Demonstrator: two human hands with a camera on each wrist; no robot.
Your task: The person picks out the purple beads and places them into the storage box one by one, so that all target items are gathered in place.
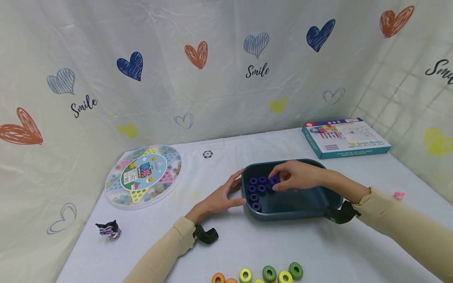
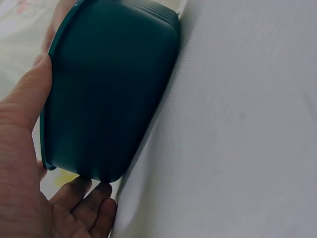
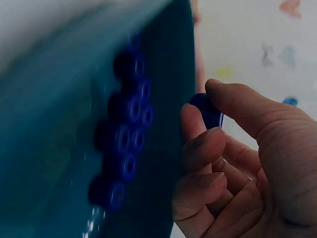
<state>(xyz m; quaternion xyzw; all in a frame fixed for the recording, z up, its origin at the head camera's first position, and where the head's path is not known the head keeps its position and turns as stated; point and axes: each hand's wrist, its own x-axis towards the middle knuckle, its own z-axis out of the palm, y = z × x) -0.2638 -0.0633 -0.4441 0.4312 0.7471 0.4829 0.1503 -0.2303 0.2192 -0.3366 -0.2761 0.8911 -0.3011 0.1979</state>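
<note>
A dark teal tub (image 1: 297, 215) stands on the white table with several purple-blue ring beads (image 1: 253, 197) inside, grouped toward its left end. My left hand (image 1: 221, 197) holds the tub's left end; in the left wrist view the thumb (image 2: 37, 87) lies along the rim and the curled fingers (image 2: 89, 208) touch the lower corner. Over the tub's inside, my right hand (image 1: 297, 175) pinches one purple-blue bead (image 3: 208, 110) between thumb and fingertips. In the right wrist view, the other beads (image 3: 119, 136) stand in the tub beside that hand.
Orange, yellow and green ring beads (image 1: 269, 273) lie at the near edge of view. A round marble-game board (image 1: 143, 177) and a small black-purple figurine (image 1: 110, 230) are at left. A flat box (image 1: 347, 137) lies back right, and a pink object (image 1: 398, 195) sits farther right.
</note>
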